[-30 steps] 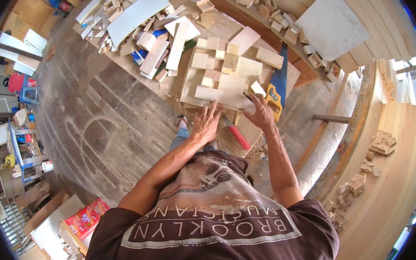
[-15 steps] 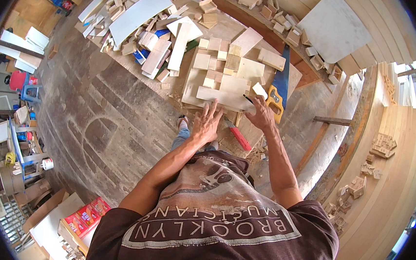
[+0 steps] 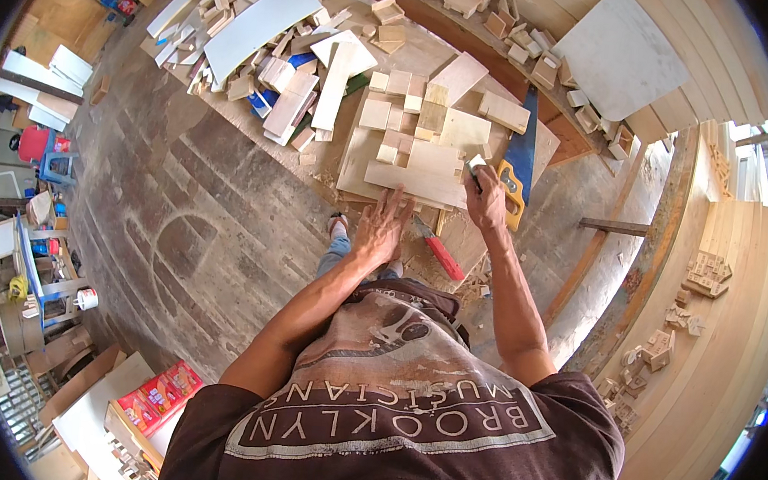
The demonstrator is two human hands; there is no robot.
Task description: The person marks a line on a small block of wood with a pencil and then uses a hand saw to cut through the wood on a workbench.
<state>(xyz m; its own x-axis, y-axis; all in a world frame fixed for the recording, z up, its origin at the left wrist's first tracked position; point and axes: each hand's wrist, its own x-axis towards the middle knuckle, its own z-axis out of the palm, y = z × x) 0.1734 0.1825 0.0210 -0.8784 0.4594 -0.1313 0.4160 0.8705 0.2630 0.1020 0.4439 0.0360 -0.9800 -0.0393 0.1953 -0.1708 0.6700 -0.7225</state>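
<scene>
My left hand (image 3: 383, 225) lies with fingers stretched out on the near edge of a pale wooden board (image 3: 407, 180). My right hand (image 3: 487, 200) is closed at the board's right end, its fingertips on a small whitish block (image 3: 476, 163). A dark sliver shows by these fingers, perhaps the pencil, mostly hidden. Beyond my hands, several small wood blocks (image 3: 398, 142) are laid together on a larger flat panel (image 3: 350, 172). Right of my right hand is a handsaw (image 3: 518, 160) with a yellow handle. A red-handled tool (image 3: 442, 254) lies between my forearms.
Heaped wood offcuts (image 3: 279, 87) cover the work surface's left side, with a white panel (image 3: 261, 27) on top. More small wooden pieces (image 3: 530, 44) line the far edge. Stacked planks (image 3: 732, 285) stand at the right. A red package (image 3: 160, 394) sits at lower left.
My right hand has moved slightly up onto the small whitish block and closed at it; the pencil seen earlier is now mostly hidden. My left hand has hardly moved.
</scene>
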